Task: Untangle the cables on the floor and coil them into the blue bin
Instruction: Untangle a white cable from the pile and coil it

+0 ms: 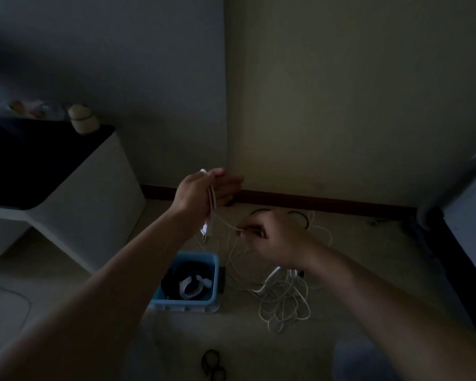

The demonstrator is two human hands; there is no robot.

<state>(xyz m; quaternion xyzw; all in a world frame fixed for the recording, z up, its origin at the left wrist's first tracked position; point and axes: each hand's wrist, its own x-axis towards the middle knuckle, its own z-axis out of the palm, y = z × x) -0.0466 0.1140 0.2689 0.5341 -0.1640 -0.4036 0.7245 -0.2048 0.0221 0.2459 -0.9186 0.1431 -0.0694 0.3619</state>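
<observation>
My left hand (204, 189) is raised with its fingers nearly straight, and loops of a white cable (211, 204) are wound across its palm; the cable's plug (205, 230) dangles below the wrist. My right hand (272, 237) pinches the same white cable a little to the right and lower. From there the cable drops to a tangled white heap (283, 301) on the floor. The blue bin (213, 281) stands on the floor below my hands, holding a coiled black cable (176, 276) and a coiled white one (193, 287). A black cable (300, 215) lies by the skirting board.
A white cabinet with a dark top (74, 193) stands at the left with small items on it. The wall corner and dark red skirting board (313, 200) are straight ahead. A dark piece of furniture (465, 257) fills the right edge. Glasses (213, 364) lie on the floor nearby.
</observation>
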